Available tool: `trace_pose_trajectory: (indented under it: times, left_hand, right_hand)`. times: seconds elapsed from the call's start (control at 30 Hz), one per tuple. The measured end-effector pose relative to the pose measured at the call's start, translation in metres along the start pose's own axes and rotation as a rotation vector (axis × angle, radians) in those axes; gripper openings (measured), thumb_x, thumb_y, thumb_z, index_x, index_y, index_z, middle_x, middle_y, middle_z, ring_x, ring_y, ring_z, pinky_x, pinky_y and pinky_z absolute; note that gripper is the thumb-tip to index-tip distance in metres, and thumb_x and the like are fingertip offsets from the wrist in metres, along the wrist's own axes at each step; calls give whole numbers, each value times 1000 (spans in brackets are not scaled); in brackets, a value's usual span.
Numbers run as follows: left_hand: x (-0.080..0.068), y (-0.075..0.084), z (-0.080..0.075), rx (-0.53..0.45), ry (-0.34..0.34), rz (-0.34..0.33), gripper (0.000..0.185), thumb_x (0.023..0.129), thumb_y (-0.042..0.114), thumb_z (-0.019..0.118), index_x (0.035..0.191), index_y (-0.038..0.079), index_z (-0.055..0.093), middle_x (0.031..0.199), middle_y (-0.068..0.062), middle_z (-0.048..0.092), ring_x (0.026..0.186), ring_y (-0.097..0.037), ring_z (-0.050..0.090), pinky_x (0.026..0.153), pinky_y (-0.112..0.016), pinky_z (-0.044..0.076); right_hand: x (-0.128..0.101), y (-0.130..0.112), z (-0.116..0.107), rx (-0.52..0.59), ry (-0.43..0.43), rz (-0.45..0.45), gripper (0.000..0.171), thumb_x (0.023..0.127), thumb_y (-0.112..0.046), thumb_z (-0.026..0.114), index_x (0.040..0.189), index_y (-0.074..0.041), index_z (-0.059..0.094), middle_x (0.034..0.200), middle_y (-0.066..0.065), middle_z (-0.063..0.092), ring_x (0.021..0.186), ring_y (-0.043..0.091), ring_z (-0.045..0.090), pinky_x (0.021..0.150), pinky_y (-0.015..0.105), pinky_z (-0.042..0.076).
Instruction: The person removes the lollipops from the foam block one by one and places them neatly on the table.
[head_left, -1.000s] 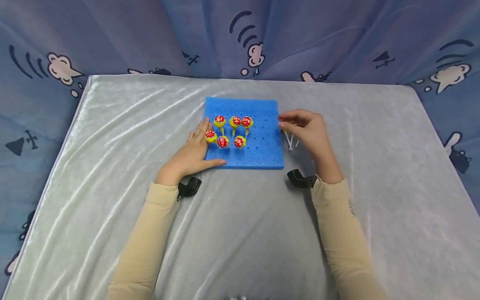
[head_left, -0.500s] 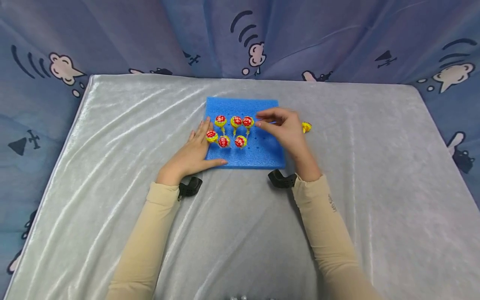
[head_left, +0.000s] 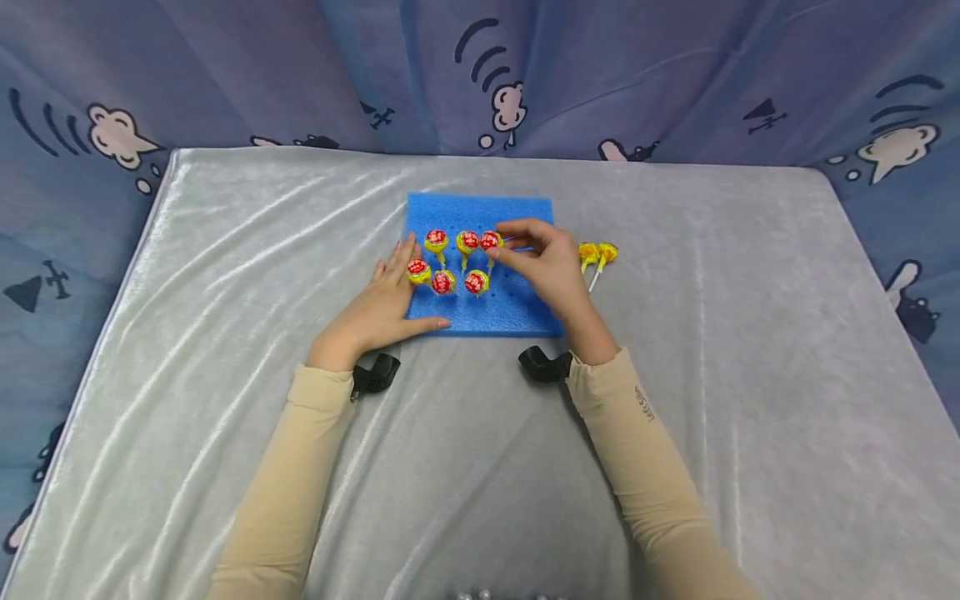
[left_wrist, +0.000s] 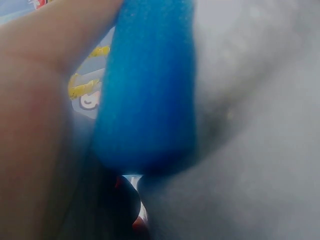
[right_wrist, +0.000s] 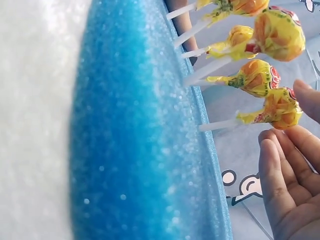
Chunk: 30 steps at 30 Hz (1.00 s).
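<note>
A blue foam block (head_left: 525, 312) lies flat on the table, with several lollipops in red and yellow wrappers standing in it on white sticks. Flat on the block's left side rests my left hand (head_left: 375, 310), fingers spread and thumb along the front edge; the left wrist view shows the foam's edge (left_wrist: 150, 85) beside it. Around the head of the rightmost back-row lollipop (head_left: 491, 240) my right hand (head_left: 553, 267) holds its thumb and index finger apart. In the right wrist view these fingertips lie close against that lollipop (right_wrist: 282, 110); whether they grip it I cannot tell.
Loose lollipops (head_left: 606, 253) lie just right of the block, partly behind my right hand. Small holes show in the block's right part. A pale velvety cloth (head_left: 750, 333) covers the table, and a blue patterned curtain (head_left: 675, 83) hangs behind it.
My right hand has moved left, from beside the loose lollipops over the block to the rightmost back-row lollipop. The loose lollipops came into fuller view. My left hand stays in place.
</note>
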<state>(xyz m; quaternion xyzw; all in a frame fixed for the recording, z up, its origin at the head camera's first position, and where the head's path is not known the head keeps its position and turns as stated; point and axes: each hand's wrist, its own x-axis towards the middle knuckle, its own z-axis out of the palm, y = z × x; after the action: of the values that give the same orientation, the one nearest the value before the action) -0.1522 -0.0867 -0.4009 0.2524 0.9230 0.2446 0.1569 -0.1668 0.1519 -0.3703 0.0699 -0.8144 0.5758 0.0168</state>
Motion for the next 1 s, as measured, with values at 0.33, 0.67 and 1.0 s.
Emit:
trace_pose_trajectory:
  times: [0.33,0.67,1.0]
  left_hand:
    - [1,0,0,5,8,9,104,85,58,58,147,-5,5,156,-11,-17,142,-23,-13,114,-41,-3]
    - [1,-1,0,12,14,21,103,85,58,58,147,-7,7,156,-11,-16,142,-23,-13,114,-43,-2]
    - [0,-2,1,-2,4,11,105,84,60,58,148,-4,3,155,-9,-19,142,-22,-15,114,-42,-4]
  right_hand:
    - [-1,1,2,1,13,-5,29,83,-9,73,107,5,67,97,16,67,80,11,63,72,22,52]
    - [-1,0,-4,113,42,28,26,83,-4,72,105,10,66,91,9,67,75,9,64,73,22,52]
    - [0,-2,-17,258,110,48,28,81,0,71,105,13,64,85,-1,67,74,12,64,74,23,52]
